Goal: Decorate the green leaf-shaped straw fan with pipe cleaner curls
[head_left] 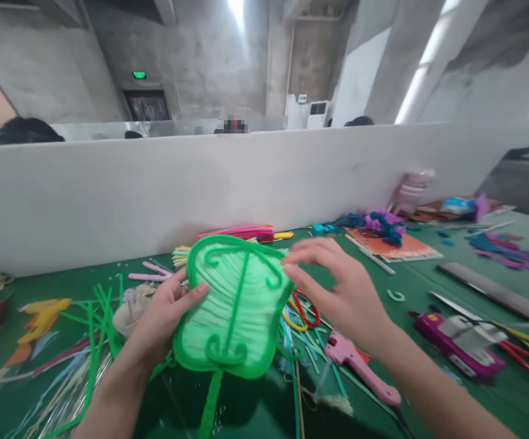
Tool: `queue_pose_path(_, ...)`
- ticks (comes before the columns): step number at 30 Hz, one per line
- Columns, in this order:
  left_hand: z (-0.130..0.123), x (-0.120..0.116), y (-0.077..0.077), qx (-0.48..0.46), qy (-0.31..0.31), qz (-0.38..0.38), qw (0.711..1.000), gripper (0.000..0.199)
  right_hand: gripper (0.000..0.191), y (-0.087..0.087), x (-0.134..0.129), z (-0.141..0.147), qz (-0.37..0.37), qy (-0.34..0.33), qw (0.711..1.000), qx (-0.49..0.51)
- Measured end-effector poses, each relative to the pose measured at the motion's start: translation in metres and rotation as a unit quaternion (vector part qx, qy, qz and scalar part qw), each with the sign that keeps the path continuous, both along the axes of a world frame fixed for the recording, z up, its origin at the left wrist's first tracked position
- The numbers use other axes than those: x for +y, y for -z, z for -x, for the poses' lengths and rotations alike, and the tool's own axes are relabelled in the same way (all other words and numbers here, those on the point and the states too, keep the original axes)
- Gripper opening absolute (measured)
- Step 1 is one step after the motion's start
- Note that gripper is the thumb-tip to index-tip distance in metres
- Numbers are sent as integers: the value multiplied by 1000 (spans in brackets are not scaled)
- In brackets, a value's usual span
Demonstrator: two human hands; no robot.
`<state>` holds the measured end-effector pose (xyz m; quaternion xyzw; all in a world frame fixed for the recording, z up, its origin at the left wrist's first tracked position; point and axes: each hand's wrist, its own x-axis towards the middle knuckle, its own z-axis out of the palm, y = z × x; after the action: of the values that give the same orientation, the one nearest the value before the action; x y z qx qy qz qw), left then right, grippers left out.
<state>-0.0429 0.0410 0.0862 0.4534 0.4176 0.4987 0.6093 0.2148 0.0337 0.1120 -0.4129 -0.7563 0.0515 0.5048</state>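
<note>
A green fan-shaped piece [257,317] with a fuzzy green rim, curled green trim and a green handle is held up above the table. My left hand [172,311] grips its left edge, the thumb lying on the front face. At the upper right corner is my right hand [332,283], thumb and index finger brought close together at the rim; whether anything lies between these fingertips is too small to tell. Below the right hand, a pink glue gun [362,369] lies on the green tabletop [410,390].
Green strips [93,360] and a yellow glue gun [44,317] lie at left. To the right are a purple device [459,347], a dark flat bar [493,289] and an orange sheet [390,244]. A white partition [108,201] stands behind.
</note>
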Motion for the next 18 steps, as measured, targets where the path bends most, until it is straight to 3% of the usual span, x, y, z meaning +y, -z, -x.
queue_pose_path(3,-5,-4,-3,30,40,4,999,66,13,-25,31,5,28,-108,992,-65)
queue_pose_path(7,-7,-7,5,36,68,25,997,71,13,-25,55,15,78,-197,970,-116)
queue_pose_path(18,-5,-4,14,48,91,21,995,77,18,-13,61,17,103,-251,956,-113)
